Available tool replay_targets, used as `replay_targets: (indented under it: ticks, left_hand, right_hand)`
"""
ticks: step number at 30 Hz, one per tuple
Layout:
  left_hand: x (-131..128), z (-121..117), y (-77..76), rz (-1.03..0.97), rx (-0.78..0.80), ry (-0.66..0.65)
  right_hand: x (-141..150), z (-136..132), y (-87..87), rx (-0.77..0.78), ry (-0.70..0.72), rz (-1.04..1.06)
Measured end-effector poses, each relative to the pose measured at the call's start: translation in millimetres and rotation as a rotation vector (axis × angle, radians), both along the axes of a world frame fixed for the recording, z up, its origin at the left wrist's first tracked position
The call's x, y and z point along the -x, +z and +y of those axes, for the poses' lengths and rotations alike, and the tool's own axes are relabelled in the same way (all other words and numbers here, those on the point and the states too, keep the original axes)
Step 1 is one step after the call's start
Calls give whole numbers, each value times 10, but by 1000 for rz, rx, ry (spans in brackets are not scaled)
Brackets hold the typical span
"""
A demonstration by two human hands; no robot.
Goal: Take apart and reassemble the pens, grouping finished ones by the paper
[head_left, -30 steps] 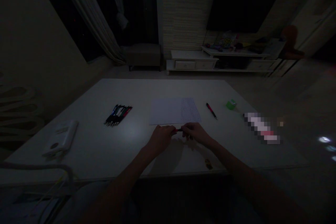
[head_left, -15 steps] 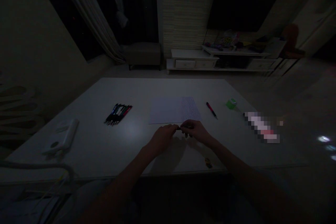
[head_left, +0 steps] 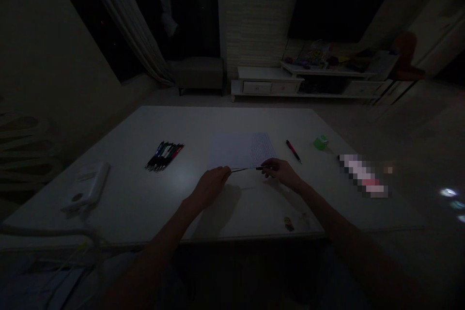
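Note:
Above the near side of the white table, both hands hold parts of a pen pulled apart. My left hand (head_left: 215, 178) is closed on one end, which its fingers mostly hide. My right hand (head_left: 280, 172) pinches a short dark pen part (head_left: 259, 168) between thumb and fingers. A thin refill (head_left: 242, 170) spans the space between the hands, roughly level. Just beyond them lies a sheet of paper (head_left: 232, 147) with handwriting on its right part. To the right of the sheet rests a red and black pen (head_left: 293, 151).
A row of several pens (head_left: 165, 156) lies at left, near a white box-like device (head_left: 87, 186). At right are a green sharpener-like object (head_left: 321, 142) and a blurred-out flat item (head_left: 363, 177). A small yellow and dark piece (head_left: 288, 224) sits by the near edge.
My hands were close together on the pen and have drawn apart, left hand leftward and right hand rightward. The thin refill now shows between them.

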State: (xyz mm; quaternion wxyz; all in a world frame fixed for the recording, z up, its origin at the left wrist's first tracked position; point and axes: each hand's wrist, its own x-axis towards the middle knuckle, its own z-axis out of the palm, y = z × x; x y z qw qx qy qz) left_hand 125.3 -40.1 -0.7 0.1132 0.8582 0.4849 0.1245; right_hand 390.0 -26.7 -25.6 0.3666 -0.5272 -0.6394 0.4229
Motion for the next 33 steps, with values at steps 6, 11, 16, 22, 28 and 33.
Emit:
replay_targets:
  ticks: [6,11,16,22,28,33]
  left_hand:
    - [51,-88,-4,-9,11,-10]
    - [31,-107,-9,-11,13,-9]
    - [-39,-101,-30,13,12,-46]
    - [-69,-99,-48,76,6,-82]
    - [103,-30,-37,48,2,16]
    - [104,-60,-55,39,26,11]
  right_hand:
    - [238,-18,-214,-270,-107,-307]
    - [318,-12,-265,-370,-117,-344]
    - [385,-83,-135,-353,-62,-213]
    - [464,-169,-80,-376,27,-187]
    - [337,-167,-215,-426,-152,-367]
    - [312,-182,-240,-476,-141,-464]
